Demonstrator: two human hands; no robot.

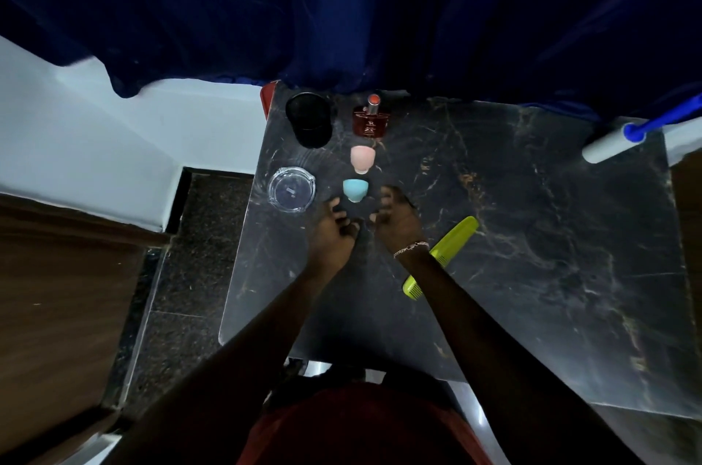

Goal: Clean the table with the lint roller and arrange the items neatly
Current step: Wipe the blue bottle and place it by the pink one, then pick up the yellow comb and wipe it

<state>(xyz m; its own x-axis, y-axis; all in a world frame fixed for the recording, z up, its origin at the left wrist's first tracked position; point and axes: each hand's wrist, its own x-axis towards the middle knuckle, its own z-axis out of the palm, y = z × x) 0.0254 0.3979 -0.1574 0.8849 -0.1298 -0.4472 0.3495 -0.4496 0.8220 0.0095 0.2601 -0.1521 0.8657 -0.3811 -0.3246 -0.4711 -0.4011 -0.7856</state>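
On the black marble table (532, 236) a small teal cup (355, 189) stands in a column with a pink cup (362, 158) and a red perfume bottle (370, 119) behind it. My left hand (334, 233) and my right hand (397, 221) hover just in front of the teal cup, one on each side, fingers loosely curled and holding nothing. A lime green comb (442, 255) lies diagonally under my right wrist. The lint roller (613, 141), white with a blue handle, lies at the table's far right corner.
A black cup (310, 119) stands at the back left of the table and a clear glass ashtray (291, 190) sits in front of it. A dark blue curtain (342, 8) hangs behind. The table's left edge drops to a dark floor (197, 255).
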